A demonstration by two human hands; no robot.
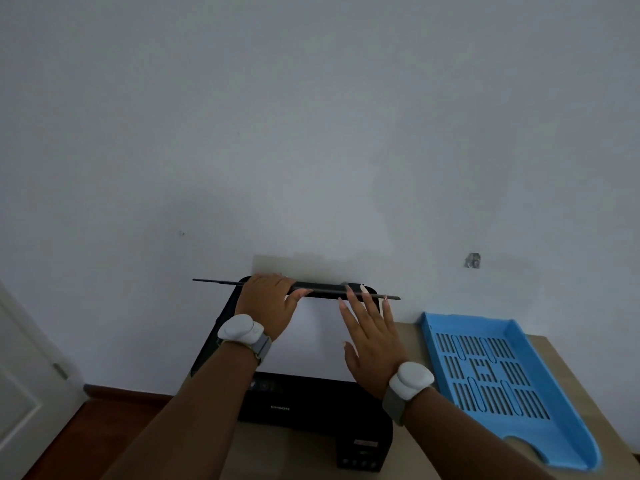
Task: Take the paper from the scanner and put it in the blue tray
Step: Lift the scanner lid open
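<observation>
Against white wall, left hand [268, 303] grips raised scanner lid [311, 289]; right hand [372, 337] splayed flat.

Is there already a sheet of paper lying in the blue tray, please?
No, the blue tray shows only its bare slotted floor, while the white paper lies on the scanner.

Plastics, paper and wood, as we see them

We see a black plastic scanner [304, 403] with a faintly glossy front, a smooth matt white paper [311, 337] on it, a matt blue tray [554, 386] of slotted plastic, a pale matt table [561, 348], smooth white plastic wrist bands [240, 329], a matt painted wall [311, 133] and dark polished wood floor [104, 420].
</observation>
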